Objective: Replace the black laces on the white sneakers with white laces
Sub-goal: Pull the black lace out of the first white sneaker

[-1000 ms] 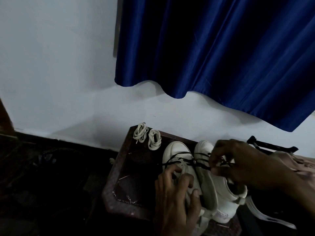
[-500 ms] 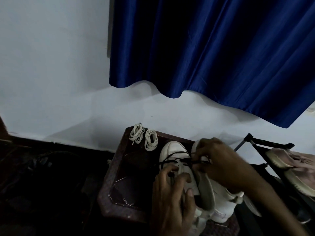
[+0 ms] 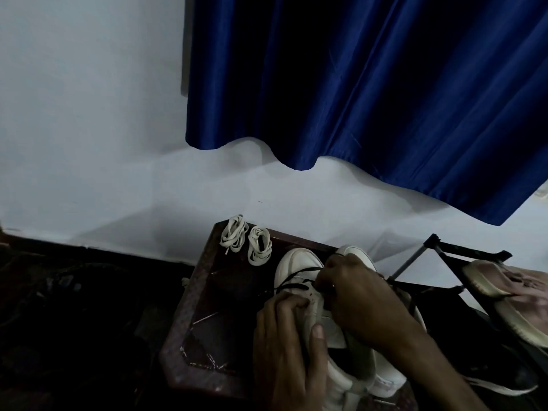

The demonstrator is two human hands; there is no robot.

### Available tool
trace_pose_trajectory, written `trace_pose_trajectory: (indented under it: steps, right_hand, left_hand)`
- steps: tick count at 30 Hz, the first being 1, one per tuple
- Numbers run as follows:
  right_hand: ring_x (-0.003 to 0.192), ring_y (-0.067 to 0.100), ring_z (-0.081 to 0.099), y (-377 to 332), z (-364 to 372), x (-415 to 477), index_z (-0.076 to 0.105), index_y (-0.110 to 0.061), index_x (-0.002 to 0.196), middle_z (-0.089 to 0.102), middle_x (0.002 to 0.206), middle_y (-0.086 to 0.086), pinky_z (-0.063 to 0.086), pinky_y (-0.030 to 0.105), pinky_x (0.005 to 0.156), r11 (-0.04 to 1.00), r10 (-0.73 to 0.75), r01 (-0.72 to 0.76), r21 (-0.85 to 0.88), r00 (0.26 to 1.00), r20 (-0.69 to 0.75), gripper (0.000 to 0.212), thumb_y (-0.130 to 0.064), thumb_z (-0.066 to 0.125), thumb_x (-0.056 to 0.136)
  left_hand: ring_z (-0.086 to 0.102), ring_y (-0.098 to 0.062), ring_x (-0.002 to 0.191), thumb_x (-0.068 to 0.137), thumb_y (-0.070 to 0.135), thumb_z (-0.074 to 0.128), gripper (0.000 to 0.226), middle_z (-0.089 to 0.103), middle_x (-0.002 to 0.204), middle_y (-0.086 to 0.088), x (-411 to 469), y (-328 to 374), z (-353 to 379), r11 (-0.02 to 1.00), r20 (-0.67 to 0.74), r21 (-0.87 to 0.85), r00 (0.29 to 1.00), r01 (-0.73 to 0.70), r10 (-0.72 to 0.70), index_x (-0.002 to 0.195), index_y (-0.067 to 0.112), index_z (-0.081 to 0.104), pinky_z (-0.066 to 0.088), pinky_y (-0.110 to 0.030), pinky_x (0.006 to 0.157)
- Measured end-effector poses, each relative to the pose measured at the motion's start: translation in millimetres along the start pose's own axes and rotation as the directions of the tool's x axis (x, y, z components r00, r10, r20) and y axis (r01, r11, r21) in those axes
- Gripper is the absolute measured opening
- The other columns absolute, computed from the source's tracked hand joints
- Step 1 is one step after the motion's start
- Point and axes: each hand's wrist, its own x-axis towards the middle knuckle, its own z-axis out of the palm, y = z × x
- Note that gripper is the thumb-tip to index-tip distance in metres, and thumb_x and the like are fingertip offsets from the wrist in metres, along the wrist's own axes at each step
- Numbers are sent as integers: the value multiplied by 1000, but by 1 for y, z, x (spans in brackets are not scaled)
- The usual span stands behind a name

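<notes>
Where the table point(image 3: 204, 292) edge lies nearest, a white sneaker point(image 3: 292, 262) is gripped by the left hand point(image 3: 284, 336), fingers curled over the upper and the thumb laid along the collar. Just beyond, the black lace point(image 3: 301, 273) is pinched at the eyelets by the curled fingers of the right hand point(image 3: 355, 298), which is stretched across the second white sneaker point(image 3: 354, 253) set beside the first. Farther back, two bundles of white laces point(image 3: 260, 246) are laid side by side at the table's far left corner. Behind them, a pale wall point(image 3: 89, 114) is partly covered by a blue curtain point(image 3: 370, 99).
</notes>
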Motion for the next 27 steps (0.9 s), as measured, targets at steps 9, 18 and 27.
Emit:
trace_pose_trajectory:
  steps: [9,18,27]
  right_hand:
    - [104,0,38,30,-53,-26,57,-45,83,44,103,-24,43,21,88,995,58,-66,81,993,102,9,-41,62,89]
    - [115,16,43,1,0,3,66,-26,106,50,114,-7,45,33,87,995,78,-78,-55,997,0,20,-28,52,92]
    - [84,5,49,38,-59,-12,46,-32,80,47,92,-11,44,22,68,968,197,-196,154,980,4,24,-14,52,96]
  left_hand:
    - [54,-9,100,83,45,45,34,56,112,12,1,-5,0,999,32,18,999,-26,25,107,25,60,41,-25,81]
    - [51,-7,128,97,55,28,58,57,136,9,-3,-5,1,998,56,-9,996,-68,69,126,20,64,40,-18,101]
    - [60,-11,119,90,44,43,43,63,129,12,-2,-9,5,996,45,6,995,-94,93,113,19,70,47,-21,91]
